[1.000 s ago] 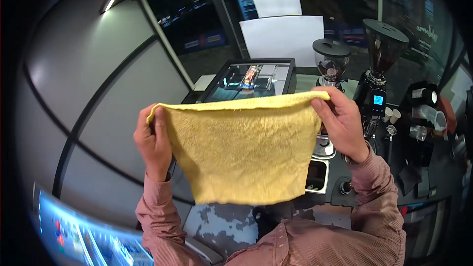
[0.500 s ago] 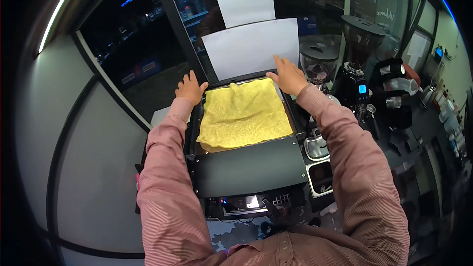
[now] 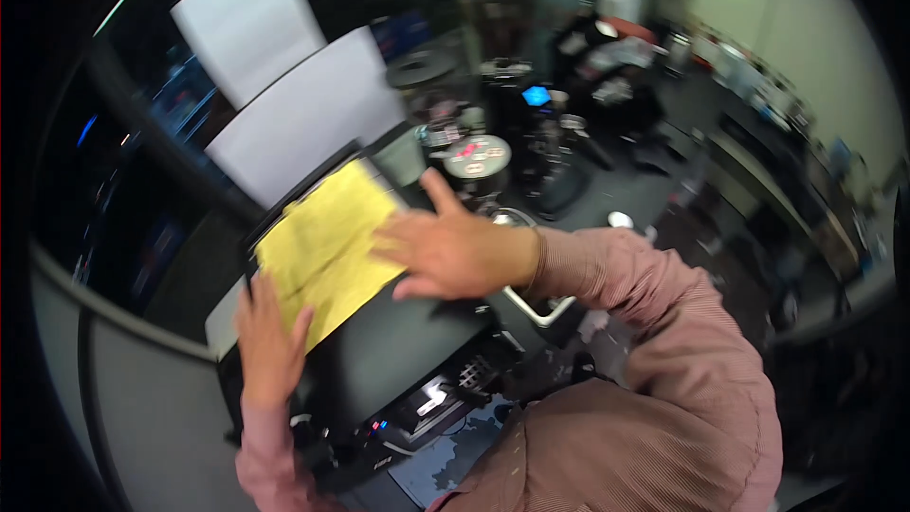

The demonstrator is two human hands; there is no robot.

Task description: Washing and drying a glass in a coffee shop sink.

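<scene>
A yellow cloth (image 3: pixel 327 213) lies spread out over the top of a black machine (image 3: pixel 393 360), with a crease running across its middle. My left hand (image 3: pixel 270 337) is at the cloth's near left corner, thumb and fingers apart and nothing held. Over the cloth's right edge is my right hand (image 3: pixel 450 246), its thumb and fingers spread and the palm down. The hand is smeared by motion, and I cannot tell whether it touches the cloth. Neither hand grips anything.
Behind the cloth stands a white panel (image 3: pixel 308 118), with another white sheet (image 3: pixel 248 24) beyond it. Coffee grinders, one with a lit blue display (image 3: pixel 536 96), stand to the right. A round patterned lid (image 3: pixel 477 157) and a white-rimmed container (image 3: pixel 540 311) are near my right hand.
My view has swung to the right and tilted. My right hand has come from the cloth's far right corner back over its right edge; my left hand has shifted to the near left corner.
</scene>
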